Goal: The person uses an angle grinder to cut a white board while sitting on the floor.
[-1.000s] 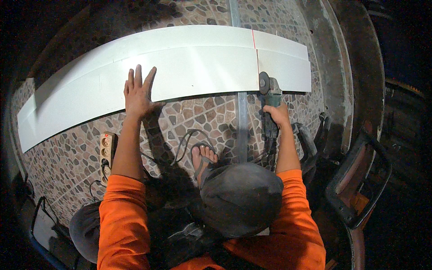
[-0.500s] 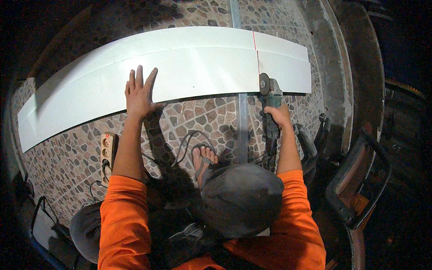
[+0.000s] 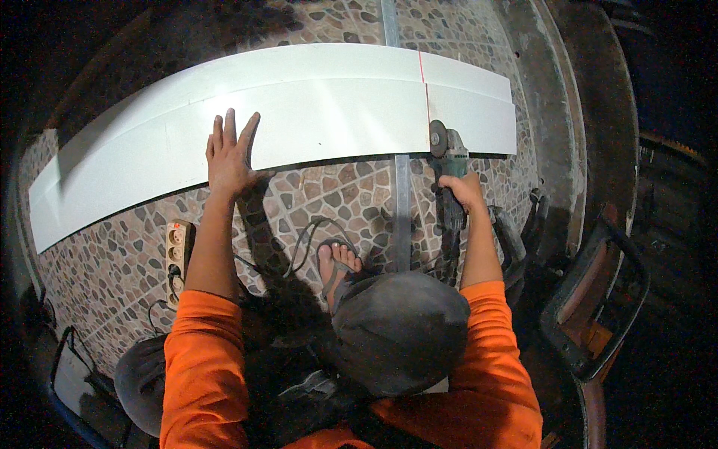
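A long white panel (image 3: 321, 112) with a lengthwise seam lies across the patterned floor, a thin red line (image 3: 422, 69) crossing it near its right end. My left hand (image 3: 232, 153) rests on the panel near its lower edge, fingers spread. My right hand (image 3: 465, 191) is wrapped round the body of a green angle grinder (image 3: 451, 161). The grinder's disc (image 3: 437, 137) is at the red line near the panel's lower edge; whether it touches the surface I cannot tell.
A metal bar (image 3: 402, 217) runs under the panel. Left are a power strip (image 3: 177, 247) and dark cables (image 3: 303, 247). My sandalled foot (image 3: 336, 262) is below the panel. A dark-framed chair (image 3: 580, 314) stands at lower right. A concrete ledge (image 3: 557, 112) borders the right.
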